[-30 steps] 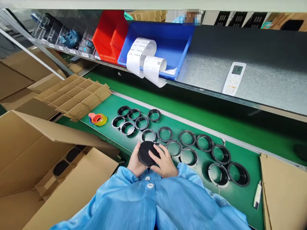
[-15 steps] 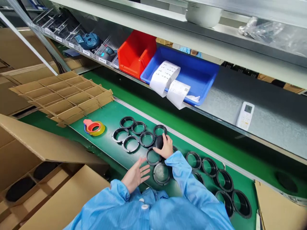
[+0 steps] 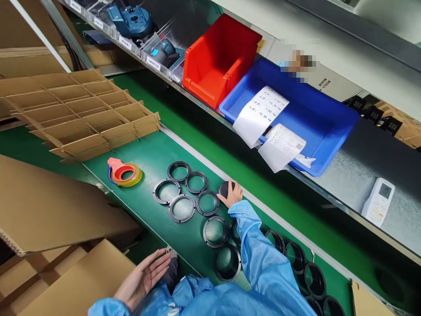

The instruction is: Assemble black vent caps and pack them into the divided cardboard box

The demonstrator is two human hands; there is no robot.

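My right hand [image 3: 232, 195] is closed over a dark round part [image 3: 224, 188] near the back edge of the green worktop. Its fingers curl over the part's top and side. My left hand [image 3: 146, 274] is held palm up with fingers stretched out, past the worktop's front edge and beside a cardboard box; it holds nothing. Several black flanged rings stand in a group left of my right hand, among them a ring [image 3: 207, 202] close to it. Nearer my body are another black ring [image 3: 215, 231] and a taller one [image 3: 227, 262]. My right sleeve partly hides more rings.
A tape dispenser [image 3: 126, 173] and cardboard dividers [image 3: 82, 114] lie at the left. An open carton [image 3: 59, 206] stands at the front left. On the shelf are a red bin [image 3: 219, 61], a blue tray [image 3: 315, 118] with paper labels and a white remote [image 3: 379, 201].
My right hand has moved toward the back of the worktop with the dark round part. My left hand has drawn back from the rings, down and left. The view has shifted closer.
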